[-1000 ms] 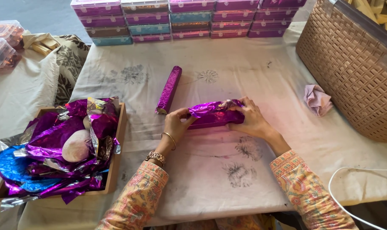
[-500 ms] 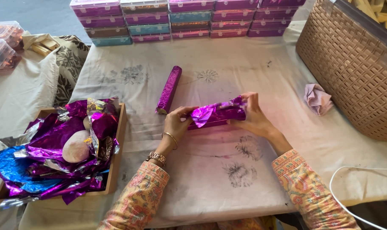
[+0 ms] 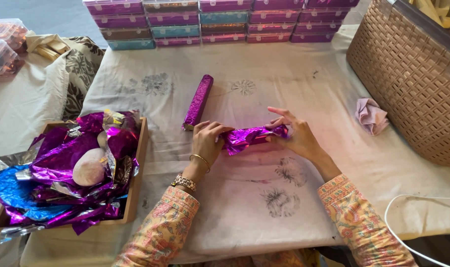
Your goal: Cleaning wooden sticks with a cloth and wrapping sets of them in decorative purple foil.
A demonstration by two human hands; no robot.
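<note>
Squarely foil roll point(image 3: 253, 137) between fingers point(image 3: 216, 129)

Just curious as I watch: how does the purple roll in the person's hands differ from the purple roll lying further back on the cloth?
The roll in the hands has loose, crumpled foil, while the finished roll is wrapped tight and smooth. The first lies crosswise, gripped at its ends by the left hand and right hand; the second lies untouched, pointing away from the person. Both are long, slim and covered in shiny purple foil.
</note>
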